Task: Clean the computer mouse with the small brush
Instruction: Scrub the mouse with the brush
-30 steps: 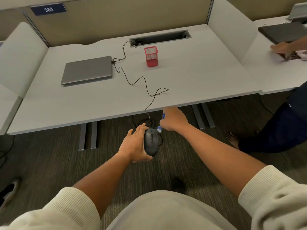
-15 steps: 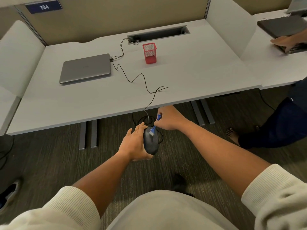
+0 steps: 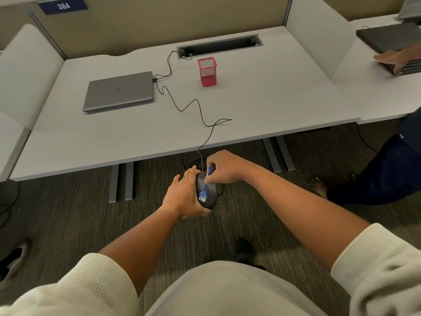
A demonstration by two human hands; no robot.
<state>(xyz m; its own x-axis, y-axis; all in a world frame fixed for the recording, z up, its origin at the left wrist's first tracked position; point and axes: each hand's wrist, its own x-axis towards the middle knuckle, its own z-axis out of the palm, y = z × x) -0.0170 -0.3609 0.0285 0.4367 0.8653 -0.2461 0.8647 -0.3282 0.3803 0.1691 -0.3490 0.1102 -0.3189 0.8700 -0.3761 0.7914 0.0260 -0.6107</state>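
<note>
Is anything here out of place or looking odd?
Mostly tidy. One oddity: the mouse is held off the desk in the left hand, so its cable trails loosely over the edge.

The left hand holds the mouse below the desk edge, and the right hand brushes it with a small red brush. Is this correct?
Not quite. The head view shows the small brush is blue; the red thing is the mesh cup on the desk. The rest stands: left hand holds the mouse, right hand brushes.
</note>
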